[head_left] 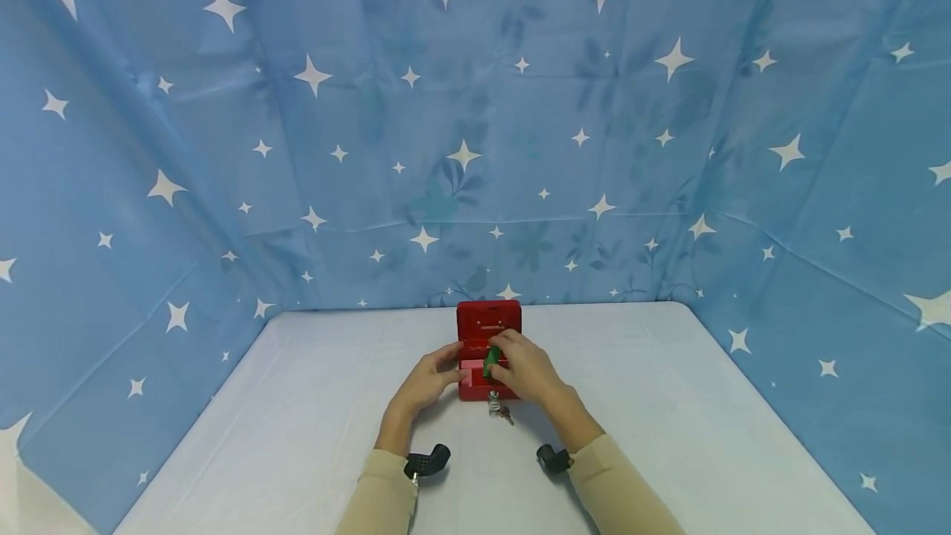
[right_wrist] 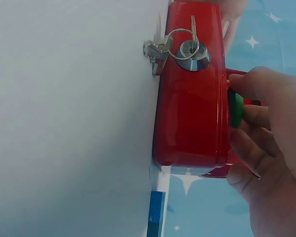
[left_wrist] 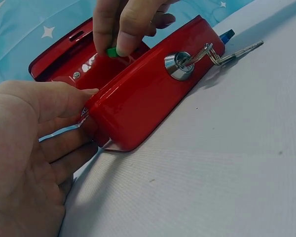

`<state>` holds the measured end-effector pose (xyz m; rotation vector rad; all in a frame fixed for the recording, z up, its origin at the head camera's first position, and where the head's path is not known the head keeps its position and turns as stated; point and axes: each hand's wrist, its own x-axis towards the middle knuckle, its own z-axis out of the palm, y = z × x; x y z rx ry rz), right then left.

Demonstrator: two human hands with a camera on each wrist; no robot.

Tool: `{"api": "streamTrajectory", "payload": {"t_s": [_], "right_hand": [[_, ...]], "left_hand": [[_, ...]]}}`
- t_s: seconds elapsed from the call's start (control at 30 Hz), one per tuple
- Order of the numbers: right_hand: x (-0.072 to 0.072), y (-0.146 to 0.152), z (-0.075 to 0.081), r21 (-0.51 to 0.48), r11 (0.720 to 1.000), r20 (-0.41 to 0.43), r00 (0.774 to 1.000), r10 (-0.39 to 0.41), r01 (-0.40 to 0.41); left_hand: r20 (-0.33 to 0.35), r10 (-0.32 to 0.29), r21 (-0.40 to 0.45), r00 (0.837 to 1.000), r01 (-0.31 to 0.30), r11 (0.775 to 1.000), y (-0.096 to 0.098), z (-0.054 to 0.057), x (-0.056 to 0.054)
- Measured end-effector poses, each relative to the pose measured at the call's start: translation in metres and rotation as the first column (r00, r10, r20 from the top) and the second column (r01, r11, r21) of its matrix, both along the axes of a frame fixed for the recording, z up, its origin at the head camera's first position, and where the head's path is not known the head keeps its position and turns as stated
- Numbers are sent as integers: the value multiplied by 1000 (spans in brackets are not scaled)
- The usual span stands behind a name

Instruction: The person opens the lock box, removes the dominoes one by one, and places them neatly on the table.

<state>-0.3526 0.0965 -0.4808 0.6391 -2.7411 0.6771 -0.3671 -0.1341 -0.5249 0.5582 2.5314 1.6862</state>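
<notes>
One red cash box is seen, placed on one white table, w/ its one lid raised at the back of the box. On the front wall of the box, one round lock is counted. At least 2 keys are seen there: one is inserted in the lock, another is hung beside it; the exact no. cannot be told. One green piece is held over the opening of the box; whether the box is touched by it cannot be told. Inside the box, some pink is visible, qty. unclear. One blue piece is found near the R end of the box, apart from it.

2 hands are counted. By the L hand, partly closed, the L end of the box is gripped: the thumb is laid at the top rim, the fingers are bent along the end wall. By the R hand, the green piece is pinched b/w thumb & fingertips, approx. above the middle of the box; its other fingers are loosely bent.
</notes>
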Motion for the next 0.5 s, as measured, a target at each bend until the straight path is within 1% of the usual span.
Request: {"api": "streamTrajectory", "payload": {"t_s": [0.17,0.23,0.33,0.5], "right_hand": [[-1,2,-1,-11,1000,-66,998,12,-12],[-1,2,0,-18,1000,-77,997,15,-16],[0,2,1,-27,1000,-51,999,6,-8],[2,2,1,-38,999,17,999,-32,32]], "left_hand": [[-8,-1,-5,1000,1,1000,0,0,-1],[-8,0,-6,1000,0,1000,0,0,-1],[-6,2,-4,1000,-3,1000,0,0,-1],[5,4,-1,1000,-4,1000,0,-1,-1]]}}
